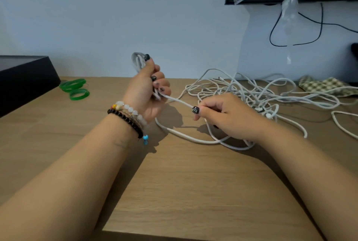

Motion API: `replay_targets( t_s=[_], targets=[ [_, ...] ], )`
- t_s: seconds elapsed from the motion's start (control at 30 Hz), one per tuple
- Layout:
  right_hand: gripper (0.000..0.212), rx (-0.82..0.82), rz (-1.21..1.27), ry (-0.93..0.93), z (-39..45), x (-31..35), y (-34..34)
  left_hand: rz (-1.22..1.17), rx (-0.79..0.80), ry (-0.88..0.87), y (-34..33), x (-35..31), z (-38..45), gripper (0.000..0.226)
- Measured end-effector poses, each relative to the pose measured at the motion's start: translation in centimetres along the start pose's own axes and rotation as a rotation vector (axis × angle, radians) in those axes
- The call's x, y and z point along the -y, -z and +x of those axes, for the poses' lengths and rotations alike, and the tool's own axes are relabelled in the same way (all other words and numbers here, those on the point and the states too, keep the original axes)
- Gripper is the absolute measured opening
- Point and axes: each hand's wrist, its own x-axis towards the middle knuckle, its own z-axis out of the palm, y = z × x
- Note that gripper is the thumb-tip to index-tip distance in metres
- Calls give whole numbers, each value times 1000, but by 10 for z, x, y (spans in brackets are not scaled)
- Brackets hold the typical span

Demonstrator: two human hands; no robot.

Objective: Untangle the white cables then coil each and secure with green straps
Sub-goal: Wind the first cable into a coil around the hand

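Surface (174, 192) of pale wood grain carries everything, its back edge against a blue-grey wall. Black box (23, 74) sits at the back-left corner. Tangle of white cables (251, 91) sprawls over the back-right part, many loops crossing, with stray runs trailing off toward the right edge. Checked cloth (325, 85) lies behind the tangle near the right edge. Green straps (75, 88), apparently three rings, rest near the back edge just beside the box, well apart from both hands.

Left hand (147, 87) is raised above the surface, fingers (162, 84) curled tight round a partly wound coil (138, 62) whose loops stick out above the thumb. Beaded bracelets (127, 118) ring that wrist. Right hand (224, 114) pinches the free run of the same cable (178, 102) between thumb and forefinger, just right of the coil; other fingers loosely folded.

Judgement: one cable being coiled, the rest not yet sorted. Slack beyond the right hand loops on the surface and seems to run back under the tangle. Risk: pulling more in could drag the heap along or cinch a knot. Second risk: loops slipping from the left hand when reaching for a strap.
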Motion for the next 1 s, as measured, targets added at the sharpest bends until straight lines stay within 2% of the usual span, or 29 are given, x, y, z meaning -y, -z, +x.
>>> replay_targets(
  t_s=[0.07,0.13,0.27,0.37,0.43,0.57,0.67,0.9,1.0],
  targets=[
    [25,-11,-17,-41,-2,-5,12,-33,-15,2,5,-11,3,37],
    [23,-92,-19,-78,-3,-12,24,6,-20,-4,8,-17,3,36],
    [20,-257,-27,-82,-2,-20,27,342,27,-39,7,-5,0,29],
    [21,-340,-22,-49,-1,-15,21,634,53,-131,3,7,-4,29],
    [19,-403,15,-3,0,-9,17,716,76,-144,1,13,-7,29],
    [30,-469,86,107,0,3,11,739,189,-49,-2,26,-11,23],
    [24,-484,134,131,0,4,9,769,262,13,-3,33,-15,26],
    [23,-522,180,160,-2,5,12,846,387,116,-2,28,-16,28],
    [24,-548,193,159,-2,6,13,785,469,223,-1,29,-17,29]
  ],
)
